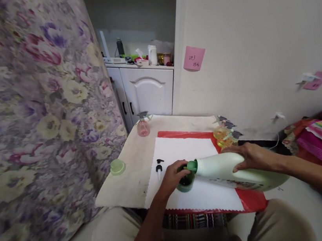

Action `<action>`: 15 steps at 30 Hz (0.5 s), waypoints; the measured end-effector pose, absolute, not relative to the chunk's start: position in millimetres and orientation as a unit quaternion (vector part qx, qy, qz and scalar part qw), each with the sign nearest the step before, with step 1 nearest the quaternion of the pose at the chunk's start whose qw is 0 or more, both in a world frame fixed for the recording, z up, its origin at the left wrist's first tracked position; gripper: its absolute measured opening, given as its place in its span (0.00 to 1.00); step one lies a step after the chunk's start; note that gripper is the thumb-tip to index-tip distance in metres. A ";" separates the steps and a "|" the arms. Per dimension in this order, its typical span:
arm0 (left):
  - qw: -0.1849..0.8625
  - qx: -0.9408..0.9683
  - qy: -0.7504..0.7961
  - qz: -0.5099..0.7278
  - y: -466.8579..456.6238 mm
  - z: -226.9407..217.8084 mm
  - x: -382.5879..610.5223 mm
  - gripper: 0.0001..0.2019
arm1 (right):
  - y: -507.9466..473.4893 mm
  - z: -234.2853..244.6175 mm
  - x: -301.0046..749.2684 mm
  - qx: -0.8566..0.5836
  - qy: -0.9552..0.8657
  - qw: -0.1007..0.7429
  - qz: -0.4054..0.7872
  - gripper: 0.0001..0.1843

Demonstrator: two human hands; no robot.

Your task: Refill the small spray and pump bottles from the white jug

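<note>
My right hand (250,157) grips a large pale green jug (219,166), which lies tilted almost level with its green spout pointing left. That spout is at the mouth of a small dark green bottle (186,183) standing on the white sheet. Around the top of this bottle curls my left hand (172,174), close to the spout. Whether liquid is flowing I cannot tell. Left of that hand, a black pump head (159,168) with a pale tube lies on the sheet. A light green cap (117,167) rests near the table's left edge.
A pink spray bottle (143,126) stands at the table's back left. Several yellow spray bottles (225,134) cluster at the right. Under the white sheet (188,144) is a red sheet (177,134). A floral curtain (44,112) hangs left; a wall (243,46) rises behind.
</note>
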State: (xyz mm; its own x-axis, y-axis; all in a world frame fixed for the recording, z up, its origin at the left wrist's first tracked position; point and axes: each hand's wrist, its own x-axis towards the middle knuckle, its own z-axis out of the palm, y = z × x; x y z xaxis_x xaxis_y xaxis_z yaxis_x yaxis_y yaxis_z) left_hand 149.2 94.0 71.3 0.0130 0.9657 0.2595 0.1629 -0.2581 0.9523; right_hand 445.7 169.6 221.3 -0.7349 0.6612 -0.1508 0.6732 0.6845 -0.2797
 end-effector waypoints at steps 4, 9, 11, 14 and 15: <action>0.387 0.594 0.477 0.520 95.6 70.4 147.8 0.13 | 170.8 225.0 442.9 0.364 0.918 0.030 -0.153 0.28; 0.386 0.595 0.474 0.521 94.1 72.4 148.3 0.12 | 174.9 225.9 442.3 0.372 0.917 0.034 -0.142 0.32; 0.385 0.594 0.473 0.524 93.7 72.8 148.9 0.12 | 176.2 226.4 442.3 0.370 0.917 0.034 -0.149 0.33; 0.385 0.590 0.474 0.528 94.1 71.9 149.6 0.12 | 177.6 226.7 442.5 0.364 0.916 0.037 -0.163 0.33; 0.386 0.589 0.474 0.528 94.5 71.4 149.7 0.12 | 178.2 226.5 442.5 0.363 0.917 0.038 -0.162 0.34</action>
State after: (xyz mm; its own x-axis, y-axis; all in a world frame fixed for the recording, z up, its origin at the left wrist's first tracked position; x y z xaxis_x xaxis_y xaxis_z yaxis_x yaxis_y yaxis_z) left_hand 149.7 94.5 71.4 -0.0080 0.9665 0.2565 0.1511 -0.2524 0.9557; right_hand 442.5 178.2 226.5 -0.7335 0.6533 -0.1873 0.6779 0.6837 -0.2702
